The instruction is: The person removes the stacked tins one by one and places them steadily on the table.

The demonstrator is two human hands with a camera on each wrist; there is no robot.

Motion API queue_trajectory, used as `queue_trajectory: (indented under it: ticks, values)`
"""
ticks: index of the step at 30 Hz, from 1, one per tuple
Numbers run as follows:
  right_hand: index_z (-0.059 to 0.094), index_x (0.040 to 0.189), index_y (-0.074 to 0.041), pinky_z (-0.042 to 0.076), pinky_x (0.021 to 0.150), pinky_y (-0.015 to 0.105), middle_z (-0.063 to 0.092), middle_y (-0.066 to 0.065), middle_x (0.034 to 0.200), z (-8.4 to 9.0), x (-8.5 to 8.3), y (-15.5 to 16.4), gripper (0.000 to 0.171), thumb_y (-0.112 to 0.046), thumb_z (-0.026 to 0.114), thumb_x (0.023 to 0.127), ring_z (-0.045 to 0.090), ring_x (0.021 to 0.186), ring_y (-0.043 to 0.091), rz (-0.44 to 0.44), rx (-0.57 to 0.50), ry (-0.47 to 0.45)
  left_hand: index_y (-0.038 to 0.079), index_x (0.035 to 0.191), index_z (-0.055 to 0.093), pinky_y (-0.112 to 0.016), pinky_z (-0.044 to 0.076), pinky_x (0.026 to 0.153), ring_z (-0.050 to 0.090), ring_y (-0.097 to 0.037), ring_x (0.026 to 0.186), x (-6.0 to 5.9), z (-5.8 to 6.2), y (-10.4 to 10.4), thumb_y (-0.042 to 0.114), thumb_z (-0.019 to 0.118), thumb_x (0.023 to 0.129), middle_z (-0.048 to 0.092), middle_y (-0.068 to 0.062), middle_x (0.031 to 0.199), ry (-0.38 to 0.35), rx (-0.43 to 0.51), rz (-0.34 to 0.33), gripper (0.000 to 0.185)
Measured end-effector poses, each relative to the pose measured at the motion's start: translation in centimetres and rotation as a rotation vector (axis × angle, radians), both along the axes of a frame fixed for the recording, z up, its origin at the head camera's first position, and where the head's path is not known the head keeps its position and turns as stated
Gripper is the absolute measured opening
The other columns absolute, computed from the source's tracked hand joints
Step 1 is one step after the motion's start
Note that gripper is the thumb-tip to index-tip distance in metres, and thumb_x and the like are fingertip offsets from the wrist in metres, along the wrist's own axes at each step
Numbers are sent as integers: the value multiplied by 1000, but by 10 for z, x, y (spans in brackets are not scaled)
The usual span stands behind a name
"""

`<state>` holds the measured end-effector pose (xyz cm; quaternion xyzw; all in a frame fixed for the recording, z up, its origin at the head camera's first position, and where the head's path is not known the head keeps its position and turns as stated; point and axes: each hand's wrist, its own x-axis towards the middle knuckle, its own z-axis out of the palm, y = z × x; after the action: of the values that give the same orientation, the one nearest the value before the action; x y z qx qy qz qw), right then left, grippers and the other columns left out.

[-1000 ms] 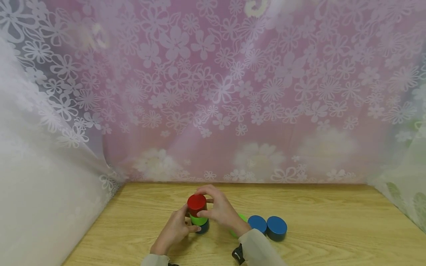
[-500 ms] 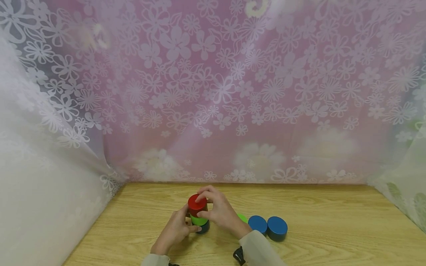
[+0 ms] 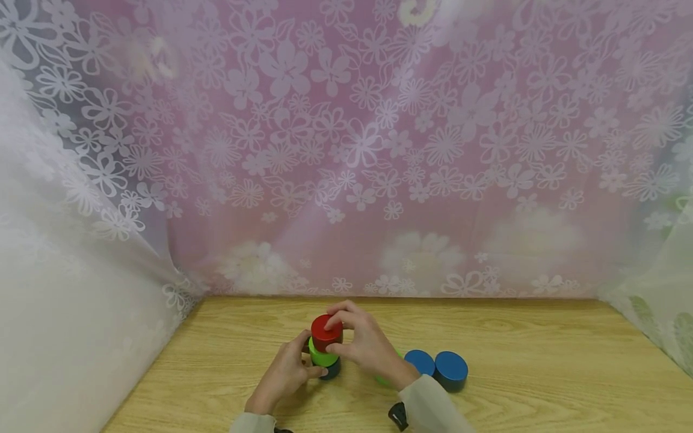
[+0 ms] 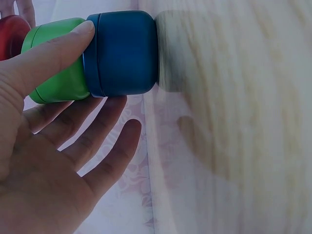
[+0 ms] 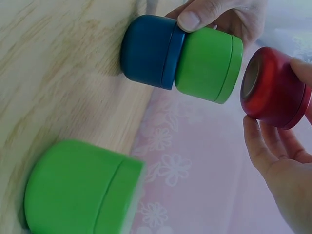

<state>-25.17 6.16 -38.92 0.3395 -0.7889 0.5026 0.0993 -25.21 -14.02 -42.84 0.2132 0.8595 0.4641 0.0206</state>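
Between finger and thumb, my right hand (image 3: 368, 346) grips a red canister (image 3: 326, 334) with a rounded base. A small gap parts the red canister (image 5: 273, 90) from the green canister (image 5: 207, 63) below it in the right wrist view. That green one stands on a blue canister (image 4: 126, 52), which rests on the table. My left hand (image 3: 286, 371) holds this stack from the left, with the thumb across the joint between green and blue. In the left wrist view, the red canister (image 4: 12, 36) shows only partly at the edge.
To the right on the wood-grain table (image 3: 541, 361), two blue canisters (image 3: 419, 362) stand side by side. Another green canister (image 5: 78, 187) is partly covered by my right forearm in the head view. A flowered curtain (image 3: 346, 180) hangs behind the table.
The red canister sat in line atop the green one earlier. It has come off and shifted slightly right with my right hand. My left hand and the lower stack have stayed put.
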Motion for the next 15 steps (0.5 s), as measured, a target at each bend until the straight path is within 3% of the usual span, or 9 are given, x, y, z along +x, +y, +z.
queue_trajectory:
  ticks: [15]
  values:
    - [68, 95, -8, 56, 93, 42, 60, 12, 124, 0, 5, 20, 26, 5, 84, 80, 62, 111, 35, -35, 21, 55, -4, 134, 53, -54, 56, 89, 62, -38, 110, 0, 0, 1, 0, 85, 81, 65, -15, 119, 5, -9, 3, 62]
